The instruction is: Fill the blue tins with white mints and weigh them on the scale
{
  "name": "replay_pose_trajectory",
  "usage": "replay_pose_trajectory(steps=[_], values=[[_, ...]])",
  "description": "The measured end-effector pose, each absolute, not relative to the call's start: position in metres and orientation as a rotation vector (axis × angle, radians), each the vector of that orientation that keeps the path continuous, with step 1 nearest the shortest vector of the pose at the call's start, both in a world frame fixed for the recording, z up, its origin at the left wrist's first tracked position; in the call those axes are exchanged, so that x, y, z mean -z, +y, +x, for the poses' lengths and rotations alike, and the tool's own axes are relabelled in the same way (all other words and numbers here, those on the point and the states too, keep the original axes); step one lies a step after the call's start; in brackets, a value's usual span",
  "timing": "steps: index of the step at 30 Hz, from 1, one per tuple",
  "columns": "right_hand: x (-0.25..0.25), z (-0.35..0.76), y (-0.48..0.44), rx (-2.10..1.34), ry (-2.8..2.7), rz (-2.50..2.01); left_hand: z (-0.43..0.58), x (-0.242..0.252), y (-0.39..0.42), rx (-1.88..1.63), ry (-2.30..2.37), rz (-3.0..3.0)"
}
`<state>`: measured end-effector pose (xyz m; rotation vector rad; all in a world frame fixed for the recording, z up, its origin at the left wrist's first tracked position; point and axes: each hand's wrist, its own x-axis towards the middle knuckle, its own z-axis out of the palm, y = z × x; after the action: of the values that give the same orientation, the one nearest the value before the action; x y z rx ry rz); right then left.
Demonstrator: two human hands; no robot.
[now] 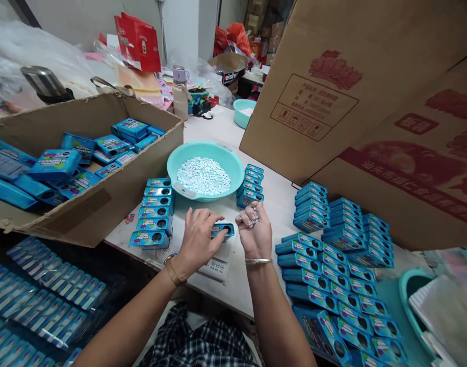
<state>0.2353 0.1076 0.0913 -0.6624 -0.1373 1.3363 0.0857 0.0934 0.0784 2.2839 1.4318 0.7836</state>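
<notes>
One blue box (223, 230): in left hand (198, 237) grip, near centre
Right hand (253, 230) grip: fisted on white tablets (255, 213)
Basin (206, 149): far, on desk (214, 127)

White letters "eishu" stand on the black label of a brown tub (229, 71) at the back. The big carton (428, 214) carries a red Chinese line beginning 汕头市. Lettering on the small blue boxes (153, 224) is too blurred to read.

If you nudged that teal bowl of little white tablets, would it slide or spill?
The teal bowl looks like light plastic on a smooth table, so it would probably slide readily. The white tablets lie below the rim, so spilling seems unlikely. Being loose, they would likely shift.
</notes>
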Motion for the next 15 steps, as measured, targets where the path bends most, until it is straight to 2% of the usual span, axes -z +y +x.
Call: replay_pose_trajectory(steps=[7, 15], values=[[-0.108, 0.28, 0.065, -1.244, -0.124, -0.603, 0.098, -0.063, 0.107, -0.377, 1.209, 2.708], [-0.089, 0.307, -0.012, -1.159, 0.015, -0.624, 0.178, -0.061, 0.175, -0.423, 0.997, 2.992]])
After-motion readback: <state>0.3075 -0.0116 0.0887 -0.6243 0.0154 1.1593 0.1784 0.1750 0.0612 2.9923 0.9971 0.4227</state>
